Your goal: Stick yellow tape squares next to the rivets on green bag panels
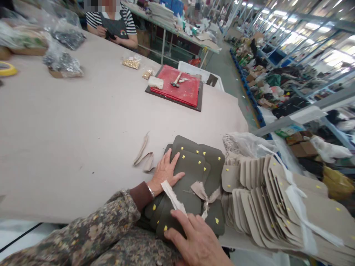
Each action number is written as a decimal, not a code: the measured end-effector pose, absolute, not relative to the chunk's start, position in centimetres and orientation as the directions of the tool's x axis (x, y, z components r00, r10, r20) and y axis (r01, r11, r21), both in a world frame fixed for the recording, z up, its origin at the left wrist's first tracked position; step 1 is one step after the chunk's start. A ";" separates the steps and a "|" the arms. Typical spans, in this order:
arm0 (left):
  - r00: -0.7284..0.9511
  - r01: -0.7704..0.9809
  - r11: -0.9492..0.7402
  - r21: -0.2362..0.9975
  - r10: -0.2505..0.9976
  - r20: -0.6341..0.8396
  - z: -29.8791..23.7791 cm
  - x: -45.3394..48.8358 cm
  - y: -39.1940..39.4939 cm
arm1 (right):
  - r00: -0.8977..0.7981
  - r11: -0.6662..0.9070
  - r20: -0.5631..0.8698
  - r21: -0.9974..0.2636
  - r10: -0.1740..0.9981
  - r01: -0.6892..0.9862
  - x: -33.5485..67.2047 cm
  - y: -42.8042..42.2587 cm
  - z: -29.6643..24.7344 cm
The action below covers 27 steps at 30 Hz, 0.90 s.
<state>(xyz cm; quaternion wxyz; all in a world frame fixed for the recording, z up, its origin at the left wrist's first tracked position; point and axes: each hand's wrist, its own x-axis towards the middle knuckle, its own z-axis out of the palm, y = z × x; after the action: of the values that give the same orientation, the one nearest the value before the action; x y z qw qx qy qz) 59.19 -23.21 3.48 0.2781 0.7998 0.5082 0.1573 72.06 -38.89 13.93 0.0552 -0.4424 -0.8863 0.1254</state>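
Dark olive flat panels with rounded corners [191, 177] lie stacked in front of me, with small yellow marks near their edges. My left hand [165, 173] rests flat on the left side of the stack, fingers spread. Over the near part is my right hand [195, 238], its thumb and forefinger apart. A pale cloth strip [173, 197] runs across the panels and disappears beneath the right hand's fingers. Close by, a frayed beige cloth tie [205, 195] is knotted on the stack. Whether the right fingertips press the strip or only lie over it is hard to see.
Tied beige panels [257, 199] are piled at the right. A loose cloth strip [144, 153] lies left of the stack. Farther off are a red board [180, 94] with a hammer [176, 80], bags of gold-coloured pieces [131, 63], and a person in striped sleeves [129, 22].
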 end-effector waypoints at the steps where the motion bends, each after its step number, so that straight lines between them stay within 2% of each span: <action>1: 0.431 0.723 -0.316 0.614 0.901 -0.043 3.6 59.2 -23.2 | -0.617 0.607 0.032 -0.227 0.786 0.762 71.8 -39.5 13.0; 6: 0.414 0.703 -0.284 0.652 0.909 -0.050 3.7 59.1 -23.1 | -0.579 0.605 0.194 -0.112 0.792 0.789 71.2 -40.4 10.4; 8: 0.407 0.699 -0.278 0.659 0.912 -0.047 3.7 59.1 -23.1 | -0.566 0.592 0.195 -0.120 0.801 0.797 71.2 -40.0 10.3; 11: 0.406 0.696 -0.280 0.661 0.913 -0.042 3.5 59.1 -23.1 | -0.507 0.520 0.117 -0.160 0.854 0.839 71.5 -39.4 10.8; 13: 0.415 0.696 -0.286 0.659 0.909 -0.044 3.5 59.0 -23.1 | -0.456 0.453 0.046 -0.245 0.889 0.857 72.0 -39.0 11.6; 16: 0.423 0.699 -0.301 0.649 0.905 -0.035 3.6 59.1 -23.3 | -0.356 0.298 -0.019 -0.506 0.934 0.809 73.5 -37.8 13.8; 18: 0.418 0.706 -0.303 0.641 0.908 -0.031 3.7 59.2 -23.5 | -0.241 0.183 0.004 -0.666 0.970 0.723 75.1 -36.3 15.7; 22: 0.408 0.721 -0.295 0.627 0.912 -0.040 3.8 59.5 -23.8 | 0.175 0.033 0.154 -0.835 0.972 0.550 78.1 -31.0 20.1; 25: 0.395 0.727 -0.295 0.620 0.918 -0.027 3.6 59.6 -24.0 | 0.429 0.089 0.202 -0.959 0.881 0.270 78.3 -26.6 22.2; 27: 0.388 0.721 -0.304 0.623 0.921 0.000 3.4 59.7 -24.2 | 0.459 0.131 0.169 -0.985 0.872 0.114 76.6 -24.2 22.2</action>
<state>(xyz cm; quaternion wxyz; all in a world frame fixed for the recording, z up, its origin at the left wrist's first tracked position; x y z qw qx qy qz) 59.68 -24.22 3.40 0.2748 0.7866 0.5221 0.1823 76.60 -24.18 22.19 0.6226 -0.5846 -0.4217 0.3047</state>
